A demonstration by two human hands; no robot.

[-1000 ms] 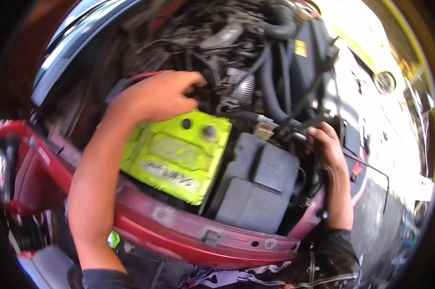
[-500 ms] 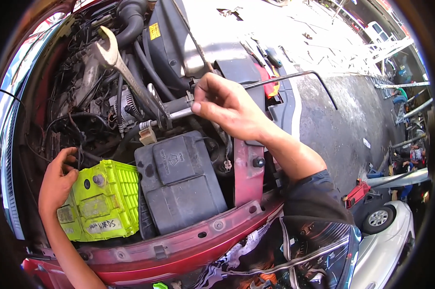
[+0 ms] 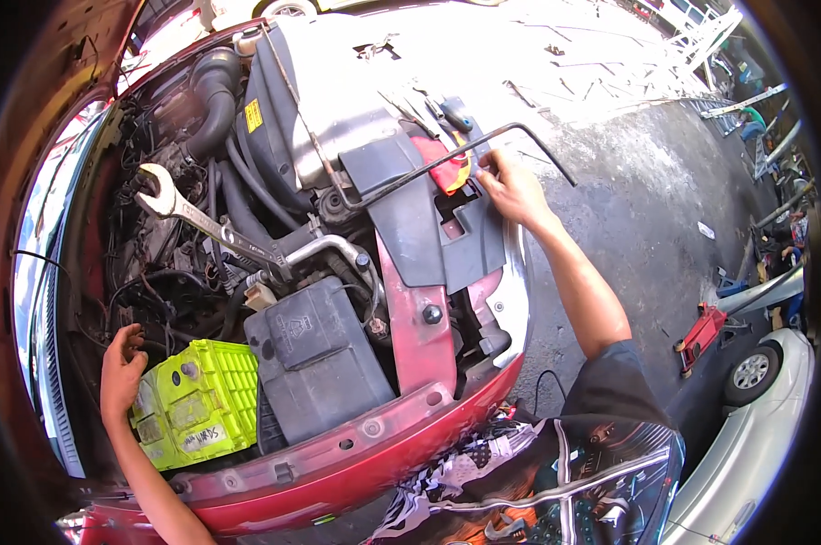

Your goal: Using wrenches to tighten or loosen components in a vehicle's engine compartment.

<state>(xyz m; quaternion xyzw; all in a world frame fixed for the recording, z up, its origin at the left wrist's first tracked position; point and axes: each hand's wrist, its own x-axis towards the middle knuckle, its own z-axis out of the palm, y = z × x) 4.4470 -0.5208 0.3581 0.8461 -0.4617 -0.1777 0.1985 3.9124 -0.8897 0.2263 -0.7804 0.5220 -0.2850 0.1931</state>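
Note:
My left hand [image 3: 122,372] is beside the lime-green battery [image 3: 197,404], with fingers loosely bent and apart. My right hand [image 3: 510,191] is at the red-and-yellow item [image 3: 438,162] on the fender, fingers curled but apart; whether it touches the item is unclear. Several hand tools [image 3: 424,113] lie beside that item. A bent black rod [image 3: 542,145] passes just above my right hand. A large wrench [image 3: 206,222] rests across the engine hoses. A dark grey plastic box [image 3: 315,363] sits right of the battery.
The red front body edge [image 3: 338,472] borders the engine bay, with the raised hood [image 3: 74,64] at far left. On the concrete floor [image 3: 628,218] are a red floor jack [image 3: 697,341] and a white car [image 3: 742,454]. Metal frames and a partly visible person [image 3: 751,123] are at far right.
My right hand has left the area by the wrench and moved up and right to the red-and-yellow item. My left hand stays beside the battery. The camera's view has shifted.

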